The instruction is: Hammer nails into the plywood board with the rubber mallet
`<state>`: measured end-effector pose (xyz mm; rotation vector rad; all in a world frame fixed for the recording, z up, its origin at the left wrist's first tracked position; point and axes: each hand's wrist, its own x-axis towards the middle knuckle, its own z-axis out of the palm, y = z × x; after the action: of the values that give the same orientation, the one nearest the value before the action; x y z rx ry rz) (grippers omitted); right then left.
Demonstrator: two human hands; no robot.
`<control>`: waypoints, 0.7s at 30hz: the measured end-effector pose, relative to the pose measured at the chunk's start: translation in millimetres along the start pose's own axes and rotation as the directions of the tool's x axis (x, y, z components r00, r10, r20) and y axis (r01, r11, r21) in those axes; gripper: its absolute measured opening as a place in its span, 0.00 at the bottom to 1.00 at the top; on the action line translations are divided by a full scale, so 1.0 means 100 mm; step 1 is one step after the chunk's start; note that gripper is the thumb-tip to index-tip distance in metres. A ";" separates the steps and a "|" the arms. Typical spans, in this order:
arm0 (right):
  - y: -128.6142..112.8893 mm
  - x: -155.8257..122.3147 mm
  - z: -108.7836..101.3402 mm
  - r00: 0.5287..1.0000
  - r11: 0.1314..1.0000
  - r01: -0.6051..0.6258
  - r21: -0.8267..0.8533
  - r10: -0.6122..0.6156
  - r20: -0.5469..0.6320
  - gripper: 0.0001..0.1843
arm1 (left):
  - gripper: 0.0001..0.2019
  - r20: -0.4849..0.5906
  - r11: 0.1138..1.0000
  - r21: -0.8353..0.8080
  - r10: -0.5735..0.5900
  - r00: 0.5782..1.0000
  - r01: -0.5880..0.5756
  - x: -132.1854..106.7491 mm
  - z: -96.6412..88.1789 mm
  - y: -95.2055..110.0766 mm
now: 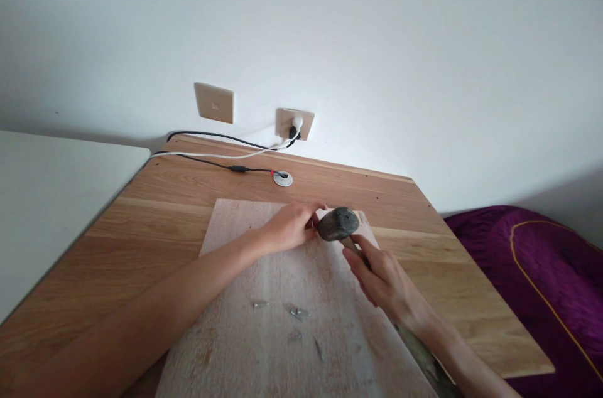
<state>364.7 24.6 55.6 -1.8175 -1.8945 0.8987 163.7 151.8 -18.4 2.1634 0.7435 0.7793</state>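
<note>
My right hand is wrapped round the wooden handle of a mallet with a dark, rounded head. The head is raised close to the fingertips of my left hand, near the far edge of a pale wooden board. My left fingers are pinched together over the board; the mallet head partly hides them, and whatever they hold does not show. Nearer to me, several small metal screws or nails lie loose on the board. One more lies to their left and a dark, thin one closer to me.
The board rests on a wooden table against a white wall. Black and white cables run from a wall socket along the back, one into a round grommet. Purple fabric bulges at the right; a white surface is at left.
</note>
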 end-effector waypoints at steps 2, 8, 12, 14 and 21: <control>-0.01 -0.01 -0.02 1.000 1.000 -0.003 -0.007 0.003 -0.021 0.20 | 0.23 0.001 1.000 0.005 0.007 1.000 -0.007 0.00 0.01 -0.01; -0.16 -0.09 -0.25 0.995 1.000 0.015 -0.026 -0.017 -0.099 0.21 | 0.25 0.012 0.999 -0.030 -0.032 0.999 0.032 0.01 0.03 -0.05; -0.12 -0.03 -0.15 0.999 0.998 0.026 -0.065 -0.028 -0.031 0.19 | 0.24 0.009 0.999 -0.038 -0.034 0.999 0.034 0.00 0.01 -0.02; -0.07 0.00 -0.08 1.000 0.996 0.029 -0.088 -0.029 0.008 0.17 | 0.24 0.001 0.999 -0.025 -0.023 1.000 0.023 0.00 0.00 0.00; -0.15 -0.06 -0.19 0.997 0.999 0.015 -0.047 -0.019 -0.078 0.19 | 0.23 0.006 0.999 -0.038 -0.032 0.999 0.032 0.01 0.02 -0.06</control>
<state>366.7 22.9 80.7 -1.8325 -1.8943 0.7727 164.0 155.0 -24.0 2.1137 0.7529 0.7647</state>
